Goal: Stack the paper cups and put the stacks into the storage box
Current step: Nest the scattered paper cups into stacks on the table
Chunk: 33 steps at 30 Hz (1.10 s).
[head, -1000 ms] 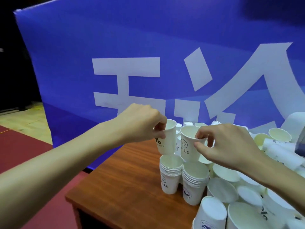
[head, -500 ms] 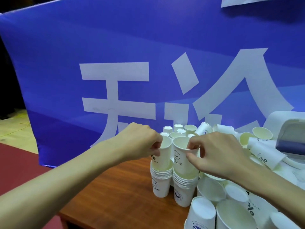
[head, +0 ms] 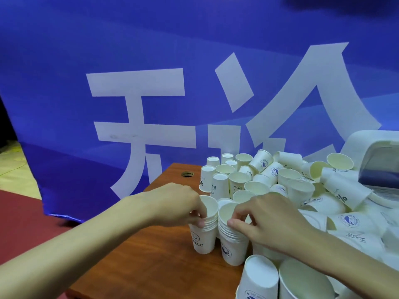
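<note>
Two stacks of white paper cups stand side by side on the wooden table (head: 138,266). The left stack (head: 203,238) carries a "HELLO" print; my left hand (head: 174,203) pinches its top cup at the rim, seated in the stack. The right stack (head: 233,247) has a blue round logo; my right hand (head: 269,221) pinches the rim of its top cup, also seated. A big heap of loose cups (head: 287,186) lies behind and to the right. The storage box (head: 377,160), white with a grey opening, shows at the right edge.
A blue banner with white characters (head: 151,104) hangs right behind the table. A round cable hole (head: 187,174) is in the tabletop at the far edge. Two upturned cups (head: 263,279) lie at the near right. Red floor lies left of the table.
Both hands came down: the cup in each hand, held above its stack before, now sits pushed into the stack. The camera view tilted lower.
</note>
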Tool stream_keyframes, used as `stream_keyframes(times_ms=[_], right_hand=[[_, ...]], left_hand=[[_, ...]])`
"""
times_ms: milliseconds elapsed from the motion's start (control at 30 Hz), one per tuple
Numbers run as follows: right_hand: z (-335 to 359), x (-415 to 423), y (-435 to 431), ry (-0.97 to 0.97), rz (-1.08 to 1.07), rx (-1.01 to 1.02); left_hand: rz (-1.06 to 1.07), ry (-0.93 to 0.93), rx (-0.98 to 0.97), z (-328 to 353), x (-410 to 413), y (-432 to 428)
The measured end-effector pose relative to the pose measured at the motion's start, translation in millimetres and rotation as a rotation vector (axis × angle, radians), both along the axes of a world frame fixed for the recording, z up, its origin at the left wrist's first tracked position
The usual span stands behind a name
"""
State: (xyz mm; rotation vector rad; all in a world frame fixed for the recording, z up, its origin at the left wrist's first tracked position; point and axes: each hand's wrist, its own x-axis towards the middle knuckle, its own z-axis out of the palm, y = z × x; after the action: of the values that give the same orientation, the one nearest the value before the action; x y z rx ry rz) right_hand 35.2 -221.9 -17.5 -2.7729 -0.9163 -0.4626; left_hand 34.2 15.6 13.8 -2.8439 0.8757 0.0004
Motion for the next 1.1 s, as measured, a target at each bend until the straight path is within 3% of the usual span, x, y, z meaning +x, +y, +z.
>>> stream_keyframes(times_ms=[400, 567, 700, 900, 1100], right_hand=[[-2.8, 12.9, 2.1, 0.028, 0.019, -0.07], [14.4, 19.2, -12.5, 0.053, 0.027, 0.084], [47.7, 46.0, -72.2, -0.134, -0.19, 0.209], [42.7, 88.1, -186.6, -0.173, -0.59, -0.122], [29.4, 101.7, -244.3, -0.107, -0.731, -0.144]], left_hand=[[-0.042, 0.049, 0.013, -4.1, 14.5, -0.9], [0.011, 0.144, 0.086, 13.5, 25.0, -7.3], [0.012, 0.022, 0.026, 47.4, 47.7, -25.6], [-0.122, -0.181, 0.009, 56.3, 99.9, -115.8], [-0.224, -0.26, 0.044, 40.7, 146.5, -213.5]])
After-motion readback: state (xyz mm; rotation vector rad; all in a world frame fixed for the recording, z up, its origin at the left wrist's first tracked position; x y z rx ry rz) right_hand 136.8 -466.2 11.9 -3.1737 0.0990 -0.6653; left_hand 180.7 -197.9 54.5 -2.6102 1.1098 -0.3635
